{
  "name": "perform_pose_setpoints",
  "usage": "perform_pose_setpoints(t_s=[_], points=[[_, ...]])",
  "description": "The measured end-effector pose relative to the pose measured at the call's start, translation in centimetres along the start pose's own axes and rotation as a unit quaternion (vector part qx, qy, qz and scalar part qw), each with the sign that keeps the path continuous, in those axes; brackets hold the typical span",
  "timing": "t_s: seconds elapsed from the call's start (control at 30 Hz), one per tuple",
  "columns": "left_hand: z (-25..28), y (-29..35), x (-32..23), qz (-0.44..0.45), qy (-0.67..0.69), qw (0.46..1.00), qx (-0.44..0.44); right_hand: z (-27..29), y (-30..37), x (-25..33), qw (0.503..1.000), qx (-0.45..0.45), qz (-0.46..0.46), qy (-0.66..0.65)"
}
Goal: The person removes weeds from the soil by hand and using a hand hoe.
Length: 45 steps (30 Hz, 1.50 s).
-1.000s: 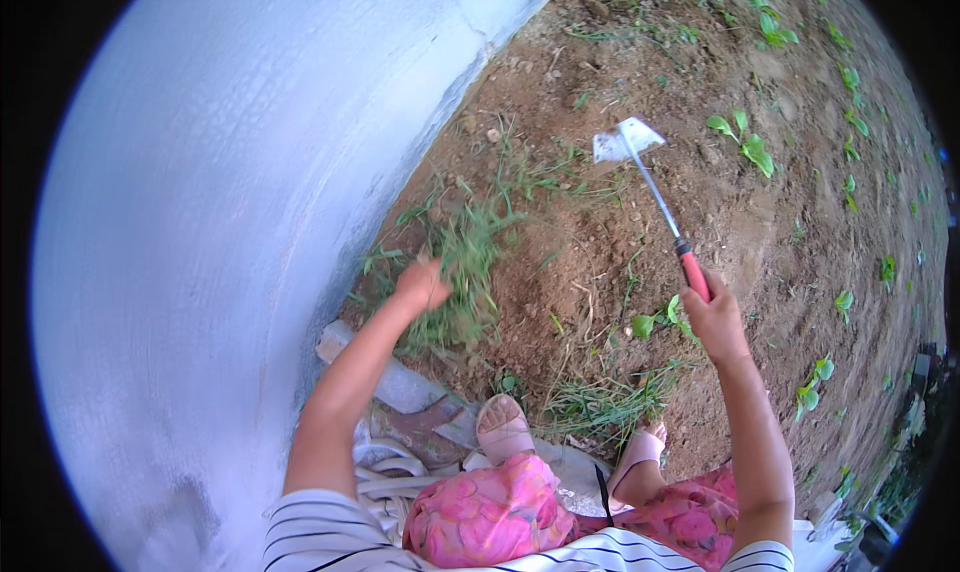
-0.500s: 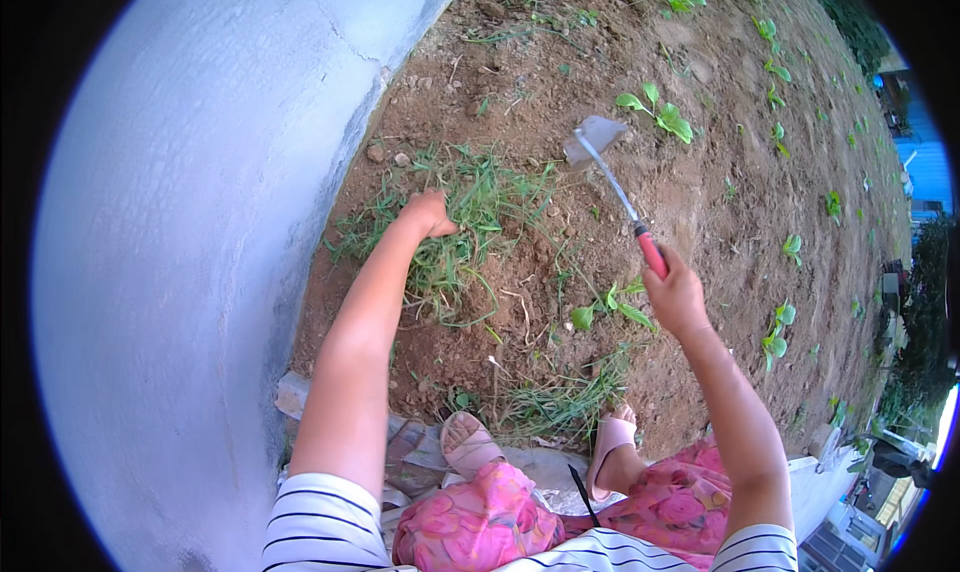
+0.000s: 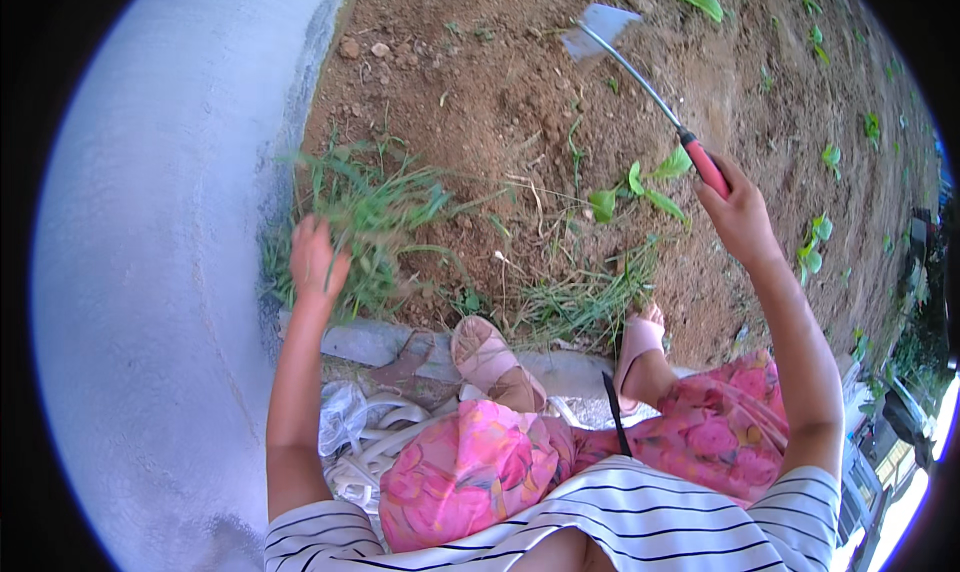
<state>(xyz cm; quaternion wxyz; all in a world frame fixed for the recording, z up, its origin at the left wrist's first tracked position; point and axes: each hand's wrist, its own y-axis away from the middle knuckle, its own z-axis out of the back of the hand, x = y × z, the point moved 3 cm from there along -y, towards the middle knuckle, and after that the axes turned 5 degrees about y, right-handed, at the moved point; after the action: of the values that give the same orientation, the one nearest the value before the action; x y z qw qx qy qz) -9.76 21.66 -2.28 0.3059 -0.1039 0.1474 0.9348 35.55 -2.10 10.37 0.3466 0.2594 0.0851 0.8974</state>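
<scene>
Beside the pale wall, my left hand (image 3: 320, 260) is closed on a loose bunch of pulled grass (image 3: 385, 207), its outer blades blurred by motion. My right hand (image 3: 738, 212) grips the red handle of a small hand hoe (image 3: 640, 82). The hoe's flat metal blade (image 3: 605, 27) points away from me, over or on the soil; whether it touches I cannot tell. Just left of the hoe handle, a leafy green seedling (image 3: 640, 192) grows from the brown soil. A second heap of grass (image 3: 585, 297) lies between my sandalled feet.
The pale wall (image 3: 180, 222) runs along the left of the soil bed (image 3: 480, 92). More seedlings (image 3: 817, 244) grow in rows to the right. A low stone edging (image 3: 365, 342) lies by my feet, with white tubing and plastic (image 3: 370, 427) behind it.
My left hand has drawn the grass toward me and left, against the wall, baring soil where it lay. My right hand and the hoe have shifted right, and the view has shifted too.
</scene>
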Motion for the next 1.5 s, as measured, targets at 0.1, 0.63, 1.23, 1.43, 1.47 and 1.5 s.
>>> perform_pose_setpoints(t_s=[0.1, 0.63, 1.23, 1.43, 1.47, 1.5], points=[[0.7, -3.5, -9.1, -0.077, -0.022, 0.994, -0.068, -0.4, 0.0, 0.8, 1.0, 0.021, 0.015, 0.002], [-15.6, 13.1, -29.7, -0.419, -0.111, 0.894, 0.112, 1.6, 2.6, 1.8, 0.999, 0.019, 0.028, 0.005], [8.1, -10.9, -1.2, 0.146, -0.038, 0.974, -0.172, 1.3, 2.6, 0.3, 0.989, 0.002, 0.019, 0.144], [1.1, -11.1, -5.3, 0.119, -0.021, 0.989, -0.081, -1.5, 5.8, 2.8, 0.986, 0.111, 0.057, 0.11], [0.5, -11.1, -6.6, 0.125, 0.002, 0.991, -0.049, -1.1, 6.6, 3.4, 0.985, 0.131, 0.065, 0.095], [0.2, -10.9, -7.7, 0.133, 0.025, 0.991, -0.018, -0.4, 7.4, 4.3, 0.983, 0.15, 0.075, 0.08]])
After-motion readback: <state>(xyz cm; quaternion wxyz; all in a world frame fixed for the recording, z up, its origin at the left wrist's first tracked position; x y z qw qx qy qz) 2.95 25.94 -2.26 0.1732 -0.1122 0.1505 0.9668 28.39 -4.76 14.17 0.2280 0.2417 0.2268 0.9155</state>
